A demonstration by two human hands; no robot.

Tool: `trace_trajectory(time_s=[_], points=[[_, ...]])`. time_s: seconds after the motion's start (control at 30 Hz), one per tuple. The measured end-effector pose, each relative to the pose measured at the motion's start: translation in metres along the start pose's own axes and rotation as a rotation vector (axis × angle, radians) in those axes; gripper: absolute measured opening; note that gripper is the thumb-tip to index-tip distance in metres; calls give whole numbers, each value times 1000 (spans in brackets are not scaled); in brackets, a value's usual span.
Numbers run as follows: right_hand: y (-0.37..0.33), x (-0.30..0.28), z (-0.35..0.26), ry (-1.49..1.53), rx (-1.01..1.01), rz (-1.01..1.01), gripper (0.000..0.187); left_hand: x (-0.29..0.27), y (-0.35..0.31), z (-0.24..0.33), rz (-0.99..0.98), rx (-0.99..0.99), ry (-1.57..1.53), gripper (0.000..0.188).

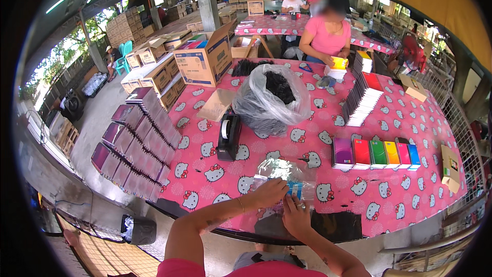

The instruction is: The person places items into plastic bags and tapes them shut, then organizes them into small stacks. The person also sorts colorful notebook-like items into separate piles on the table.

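Note:
Close to the table's front edge lies a see-through plastic wrapper, shiny with glare, with a flat blue item partly visible in it. My left hand has its fingers closed on the wrapper at the blue item's left side. Just right of and below it, my right hand, with a ring on one finger, pinches the same wrapper at the item's lower edge. The fingers hide much of the blue item. Beyond my hands stands a black tape dispenser with a pale roll.
Stacks of spiral notebooks rise at left. A plastic bag of black strips sits mid-table. Colourful notebook piles and a taller stack stand at right. Across the table a person in pink handles yellow-topped notebooks. An opened carton stands far left.

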State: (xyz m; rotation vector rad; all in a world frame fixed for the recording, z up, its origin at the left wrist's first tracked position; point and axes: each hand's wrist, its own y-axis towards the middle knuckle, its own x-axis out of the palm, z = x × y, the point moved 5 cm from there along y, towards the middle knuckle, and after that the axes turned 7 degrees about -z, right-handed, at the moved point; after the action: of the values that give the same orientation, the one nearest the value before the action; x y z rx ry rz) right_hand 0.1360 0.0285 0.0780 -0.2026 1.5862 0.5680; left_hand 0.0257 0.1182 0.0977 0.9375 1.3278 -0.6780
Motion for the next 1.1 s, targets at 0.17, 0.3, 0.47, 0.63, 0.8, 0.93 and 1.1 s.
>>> trace_trajectory(time_s=[0.17, 0.3, 0.47, 0.63, 0.8, 0.93, 1.1], points=[[6, -2, 7, 110, -6, -4, 54, 6, 5, -6, -70, -76, 19, 23], [8, 2, 8, 157, 11, -10, 51, 2, 16, -16, 11, -190, -53, 24], [12, 5, 6, 107, 14, -6, 49, 6, 24, -32, -31, -324, -338, 34], [15, -5, -2, 38, 55, -12, 48, 9, 14, -11, -18, -185, -265, 33], [7, 12, -5, -100, 34, 94, 46, 13, 2, 4, -44, -271, -286, 27], [14, 2, 1, 27, -1, 92, 43, 16, -9, 6, -12, -364, -360, 27], [31, -6, 35, 391, 130, -207, 52, 20, -7, 12, -29, -389, -281, 24]])
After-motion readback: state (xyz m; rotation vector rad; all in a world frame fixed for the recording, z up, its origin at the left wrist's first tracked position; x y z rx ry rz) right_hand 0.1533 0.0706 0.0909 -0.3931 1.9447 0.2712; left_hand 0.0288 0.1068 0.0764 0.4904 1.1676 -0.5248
